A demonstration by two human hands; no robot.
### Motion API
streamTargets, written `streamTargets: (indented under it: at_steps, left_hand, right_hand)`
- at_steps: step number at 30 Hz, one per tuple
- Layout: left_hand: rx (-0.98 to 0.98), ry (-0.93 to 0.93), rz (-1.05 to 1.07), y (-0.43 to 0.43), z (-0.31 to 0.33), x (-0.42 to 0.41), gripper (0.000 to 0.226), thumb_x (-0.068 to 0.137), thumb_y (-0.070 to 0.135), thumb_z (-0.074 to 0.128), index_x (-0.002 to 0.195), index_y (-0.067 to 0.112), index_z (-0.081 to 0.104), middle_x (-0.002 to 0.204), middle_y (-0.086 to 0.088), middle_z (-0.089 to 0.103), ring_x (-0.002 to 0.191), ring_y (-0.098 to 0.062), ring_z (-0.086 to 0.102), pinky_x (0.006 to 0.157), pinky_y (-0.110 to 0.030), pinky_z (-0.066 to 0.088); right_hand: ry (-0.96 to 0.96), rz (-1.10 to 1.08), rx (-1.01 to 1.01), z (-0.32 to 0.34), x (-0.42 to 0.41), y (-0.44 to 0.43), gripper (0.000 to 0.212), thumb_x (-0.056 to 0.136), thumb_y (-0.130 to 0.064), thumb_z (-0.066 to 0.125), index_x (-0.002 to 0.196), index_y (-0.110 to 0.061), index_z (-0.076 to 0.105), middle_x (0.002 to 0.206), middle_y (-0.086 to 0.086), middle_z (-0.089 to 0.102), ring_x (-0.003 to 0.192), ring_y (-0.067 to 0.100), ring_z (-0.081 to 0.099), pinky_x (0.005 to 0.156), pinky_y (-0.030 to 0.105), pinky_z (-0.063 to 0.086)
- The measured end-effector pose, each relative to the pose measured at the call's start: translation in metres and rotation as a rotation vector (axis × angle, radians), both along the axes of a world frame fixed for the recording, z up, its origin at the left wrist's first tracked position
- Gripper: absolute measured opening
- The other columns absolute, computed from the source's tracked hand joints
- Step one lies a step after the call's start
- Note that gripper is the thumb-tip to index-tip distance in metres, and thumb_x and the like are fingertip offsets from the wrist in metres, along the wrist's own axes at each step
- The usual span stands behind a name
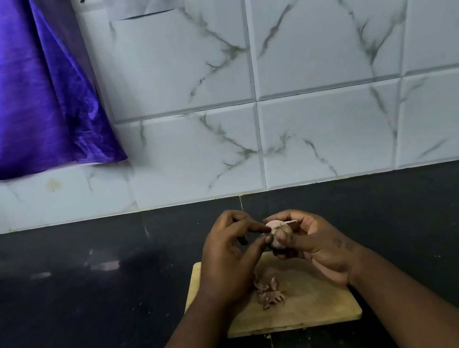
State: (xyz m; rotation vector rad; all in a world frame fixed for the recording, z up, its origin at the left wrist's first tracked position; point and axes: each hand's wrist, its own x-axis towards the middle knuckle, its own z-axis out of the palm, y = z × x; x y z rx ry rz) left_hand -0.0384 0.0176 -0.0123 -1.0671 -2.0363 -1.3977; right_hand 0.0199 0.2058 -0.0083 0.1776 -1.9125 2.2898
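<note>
The right hand (313, 247) holds a garlic bulb (274, 223) up in the air. Its fingers curl round the bulb from the far side and its thumb presses on the near side, so the bulb sits tight and does not roll. The left hand (229, 260) comes in from the other side. Its thumb and first finger are pinched together on the skin of the bulb, right next to the right thumb. I think this is so one hand can keep the bulb steady while the other pulls the skin off.

The bulb is held just above the far edge of the cutting board (316, 306). That way, bits of skin can drop onto the board and not onto the dark counter (94, 313). A small pile of peels (270, 294) lies on the board, below the grip and closer to the person.

The bulb is small, round and pale, a pinkish white. A thin flap of skin sticks out from its top, over the right hand's fingers. The lower part is hidden by the thumb, so I cannot tell how much skin is left there.
</note>
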Motion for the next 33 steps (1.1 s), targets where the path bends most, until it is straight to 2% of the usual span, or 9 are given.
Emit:
streamTargets:
  at_steps: [5,9,13,15,18,23,27,31,33]
  left_hand:
    - [0.022,0.016,0.016,-0.001,0.001,-0.001,0.016,0.092,0.010,0.077,0.092,0.024,0.070,0.099,0.012,0.062,0.092,-0.009,0.061,0.073,-0.018,0.049]
    - [0.011,-0.047,0.011,-0.001,-0.001,-0.002,0.001,0.088,0.021,0.064,0.088,0.021,0.063,0.090,0.007,0.060,0.082,-0.014,0.058,0.068,-0.037,0.051]
    - [-0.114,-0.138,0.033,-0.002,-0.002,-0.001,0.006,0.081,0.029,0.062,0.082,0.023,0.061,0.085,0.006,0.060,0.078,-0.014,0.058,0.068,-0.045,0.054]
    - [-0.166,-0.180,0.026,-0.003,-0.002,0.000,0.005,0.080,0.029,0.064,0.080,0.026,0.061,0.085,0.006,0.060,0.077,-0.014,0.058,0.067,-0.045,0.054]
    - [-0.255,-0.203,0.056,-0.003,-0.002,0.000,0.012,0.082,0.024,0.068,0.076,0.028,0.059,0.086,0.008,0.060,0.080,-0.013,0.058,0.064,-0.035,0.050]
    - [-0.329,-0.210,0.090,-0.005,-0.002,-0.001,0.007,0.085,0.029,0.067,0.081,0.027,0.062,0.091,0.009,0.061,0.086,-0.011,0.059,0.072,-0.037,0.054]
    - [-0.253,-0.114,0.033,-0.005,0.001,0.006,0.022,0.085,0.049,0.074,0.098,0.036,0.063,0.098,0.017,0.064,0.091,-0.001,0.059,0.072,-0.027,0.051]
    - [-0.221,-0.075,0.072,-0.003,-0.001,0.008,0.040,0.075,0.067,0.077,0.095,0.037,0.060,0.096,0.017,0.064,0.087,-0.003,0.060,0.071,-0.036,0.057]
    - [-0.194,-0.052,0.086,-0.001,-0.002,0.007,0.041,0.072,0.064,0.082,0.092,0.036,0.060,0.093,0.016,0.065,0.083,-0.004,0.061,0.068,-0.040,0.057]
  right_hand:
    - [0.021,0.020,0.021,-0.001,0.000,0.000,0.051,0.077,0.002,0.080,0.126,-0.010,0.070,0.124,0.018,0.072,0.111,0.025,0.068,0.090,0.039,0.057]
    - [0.021,-0.026,0.041,0.003,0.001,0.002,0.049,0.077,0.001,0.080,0.124,-0.011,0.072,0.118,0.015,0.074,0.100,0.023,0.069,0.074,0.033,0.059]
    - [0.027,-0.023,0.014,0.005,0.002,0.002,0.049,0.075,-0.006,0.080,0.123,-0.010,0.071,0.111,0.015,0.073,0.093,0.026,0.066,0.069,0.033,0.057]
    - [0.031,-0.018,-0.010,0.005,0.002,0.003,0.048,0.077,-0.007,0.078,0.124,-0.009,0.070,0.113,0.015,0.073,0.095,0.026,0.068,0.067,0.032,0.056]
    - [0.034,-0.008,-0.040,0.004,0.000,0.004,0.045,0.081,-0.007,0.074,0.125,-0.009,0.069,0.114,0.017,0.072,0.096,0.028,0.069,0.066,0.029,0.055]
    - [-0.018,0.102,-0.299,0.004,-0.001,0.008,0.046,0.081,0.009,0.071,0.125,-0.001,0.066,0.108,0.023,0.069,0.084,0.029,0.070,0.072,0.030,0.060]
    - [0.003,0.019,-0.141,0.001,-0.003,0.004,0.047,0.075,0.003,0.078,0.121,0.000,0.066,0.107,0.021,0.073,0.086,0.027,0.073,0.072,0.033,0.063]
    - [0.017,-0.042,-0.115,0.001,-0.003,0.003,0.049,0.074,-0.002,0.078,0.120,0.002,0.062,0.101,0.019,0.075,0.080,0.024,0.072,0.068,0.033,0.062]
    - [0.014,-0.063,-0.054,0.001,-0.003,0.003,0.051,0.072,-0.005,0.081,0.119,0.001,0.062,0.102,0.017,0.076,0.082,0.024,0.073,0.069,0.035,0.062]
